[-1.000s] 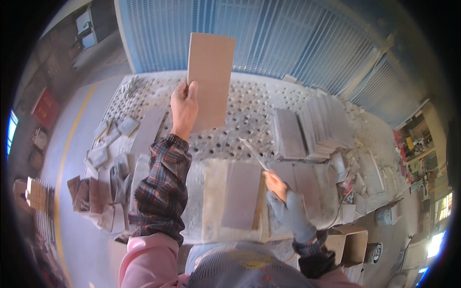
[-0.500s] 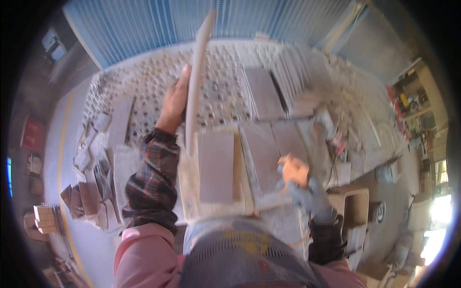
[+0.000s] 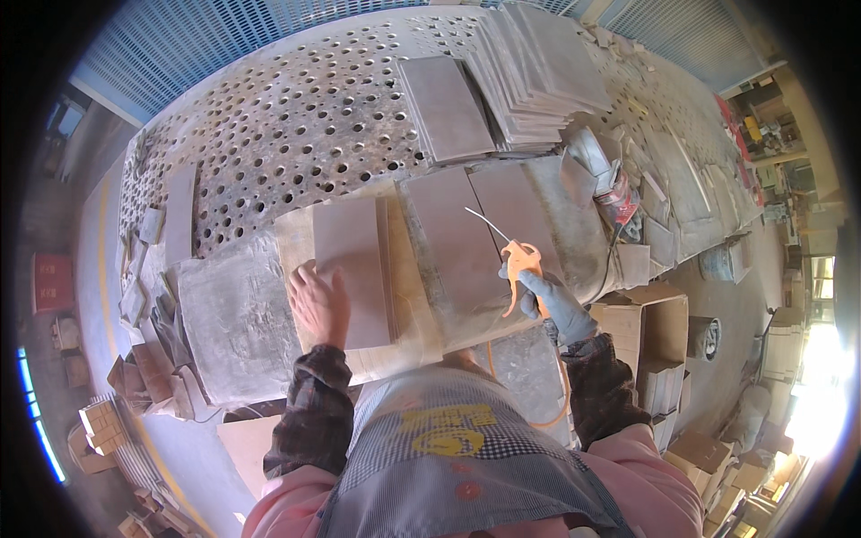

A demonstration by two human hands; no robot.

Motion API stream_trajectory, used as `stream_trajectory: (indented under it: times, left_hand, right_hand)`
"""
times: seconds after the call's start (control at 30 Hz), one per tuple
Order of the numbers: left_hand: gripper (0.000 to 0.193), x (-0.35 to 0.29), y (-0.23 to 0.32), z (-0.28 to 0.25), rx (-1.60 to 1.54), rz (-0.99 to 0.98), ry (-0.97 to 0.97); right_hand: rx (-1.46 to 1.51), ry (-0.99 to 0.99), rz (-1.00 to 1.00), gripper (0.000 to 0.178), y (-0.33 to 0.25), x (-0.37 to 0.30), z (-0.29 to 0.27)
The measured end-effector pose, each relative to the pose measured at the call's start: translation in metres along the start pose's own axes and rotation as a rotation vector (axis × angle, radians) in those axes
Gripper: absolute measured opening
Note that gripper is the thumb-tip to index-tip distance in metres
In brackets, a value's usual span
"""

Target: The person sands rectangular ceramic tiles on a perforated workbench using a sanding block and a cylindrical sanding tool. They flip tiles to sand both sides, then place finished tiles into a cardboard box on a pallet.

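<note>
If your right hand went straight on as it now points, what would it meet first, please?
Beyond the orange air gun it holds, the right hand would probably meet the flat brownish slabs, though its height is unclear.

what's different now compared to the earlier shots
The left hand has come down: the tile it held up is now lowered, lying flat over another tile, with the hand resting at its left edge. The view has tilted too. Unchanged: the right hand still holds the orange blow gun, and the stacked tiles stand at the back.
</note>
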State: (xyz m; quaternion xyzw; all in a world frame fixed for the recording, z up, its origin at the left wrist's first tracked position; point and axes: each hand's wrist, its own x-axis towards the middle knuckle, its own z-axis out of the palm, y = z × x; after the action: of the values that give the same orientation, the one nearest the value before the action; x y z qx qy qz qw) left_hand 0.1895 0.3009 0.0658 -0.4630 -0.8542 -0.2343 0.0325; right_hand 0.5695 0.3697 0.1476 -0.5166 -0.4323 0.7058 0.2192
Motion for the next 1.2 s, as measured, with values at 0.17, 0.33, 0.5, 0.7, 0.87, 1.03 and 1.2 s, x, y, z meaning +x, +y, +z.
stream_trajectory:
  times: [0.17, 0.33, 0.5, 0.7, 0.87, 1.03, 1.2]
  left_hand:
    - [0.032, -0.048, 0.086, 0.048, -0.634, -0.107, -0.534]
    - [0.025, -0.044, 0.121, 0.09, -0.852, -0.451, -0.743]
    - [0.043, -0.038, 0.127, 0.095, -0.669, -0.428, -0.718]
    - [0.047, -0.041, 0.134, 0.084, -0.684, -0.417, -0.61]
    - [0.046, -0.023, 0.14, 0.073, -0.843, -0.245, -0.647]
    - [0.025, -0.002, 0.076, 0.02, -1.108, -0.358, -0.572]
    - [0.029, 0.09, 0.053, -0.047, -1.074, -0.12, -0.044]
  right_hand:
    - [-0.047, 0.014, 0.107, 0.053, 0.008, 0.016, -0.022]
    - [0.043, -0.044, 0.127, 0.055, 0.017, 0.026, -0.037]
    - [0.094, -0.103, 0.124, 0.057, 0.018, 0.031, -0.051]
    - [0.019, -0.12, 0.064, 0.054, 0.007, 0.021, -0.04]
    - [-0.028, 0.03, -0.019, 0.051, -0.031, 0.006, -0.007]
    - [-0.326, 0.194, -0.065, 0.034, -0.082, -0.016, 0.032]
    - [-0.826, 0.398, -0.803, 0.022, -0.085, -0.052, 0.084]
